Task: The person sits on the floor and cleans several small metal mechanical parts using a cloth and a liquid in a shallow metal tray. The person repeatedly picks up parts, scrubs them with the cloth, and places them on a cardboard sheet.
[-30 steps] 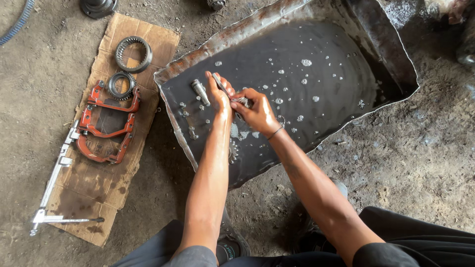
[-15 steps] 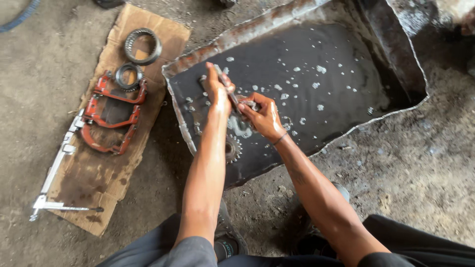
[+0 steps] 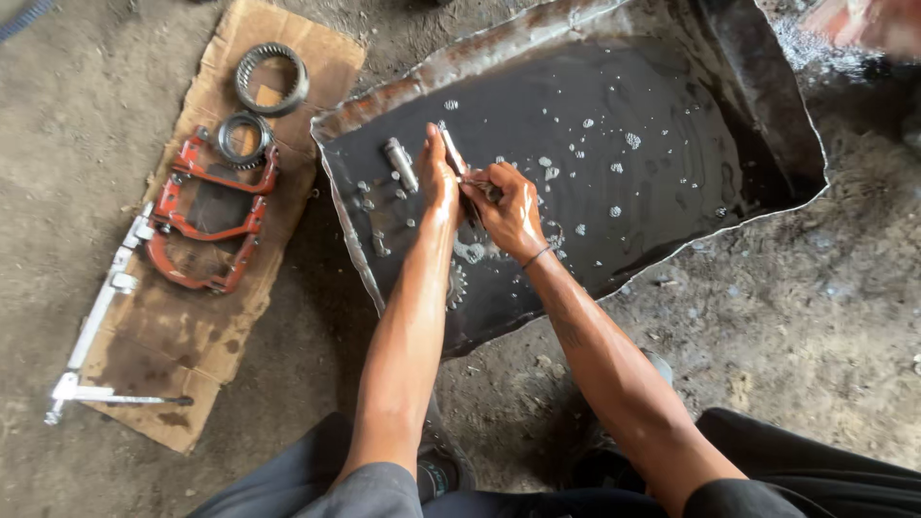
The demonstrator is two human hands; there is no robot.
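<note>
- The left hand (image 3: 437, 182) is closed around a thin metal rod (image 3: 451, 151). The rod sticks up past the fingers.
- The right hand (image 3: 508, 206) is curled shut on a small tool (image 3: 480, 182) and presses it against the rod. The tool is too small to tell what kind it is.
- Both hands are wet and shiny. They are over the left part of a big metal tray (image 3: 767, 105) full of dark, bubbly liquid.
- A short metal pin (image 3: 400, 163) lies in the tray near its left edge, just beside the left hand.
- A toothed gear (image 3: 455, 285) lies in the liquid under the left arm, near the tray's front edge.
- Left of the tray, a piece of cardboard (image 3: 192, 336) lies on the dirt floor.
- On the cardboard are two metal rings (image 3: 271, 79), two red curved brackets (image 3: 206, 221) and a long silver bar (image 3: 101, 317) at its left edge.
</note>
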